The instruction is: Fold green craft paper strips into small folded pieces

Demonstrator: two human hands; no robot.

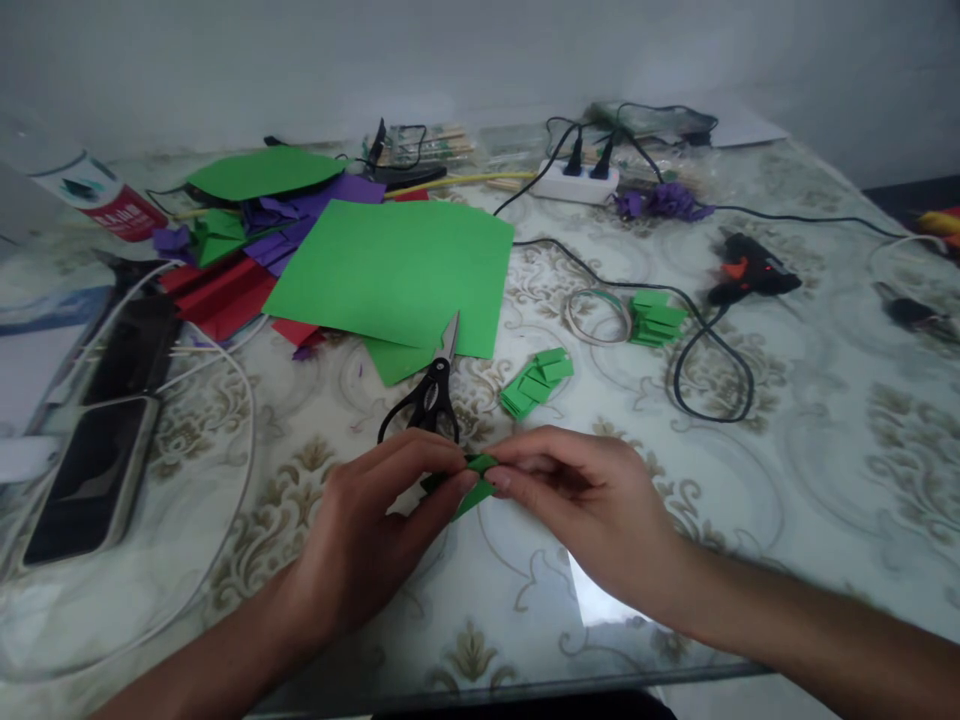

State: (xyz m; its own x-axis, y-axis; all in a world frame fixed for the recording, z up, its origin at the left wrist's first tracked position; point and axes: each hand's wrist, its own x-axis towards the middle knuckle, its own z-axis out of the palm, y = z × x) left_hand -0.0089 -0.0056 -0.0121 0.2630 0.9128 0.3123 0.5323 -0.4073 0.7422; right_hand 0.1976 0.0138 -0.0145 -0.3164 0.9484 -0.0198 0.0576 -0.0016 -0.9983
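At lower centre, the left hand (375, 515) and right hand (592, 490) each have a thumb-and-finger grip pinching a small folded paper strip (474, 495), probably from both sides to keep the crease from springing open. Just beyond, black-handled scissors (433, 388) lie with their metal tip over a smooth, flat green sheet (397, 265), seemingly kept within reach. Right of them, a creased green bundle (536, 382) rests on the glossy, floral-patterned counter (600, 650); farther, at upper right, lies a black glue gun (754, 270).
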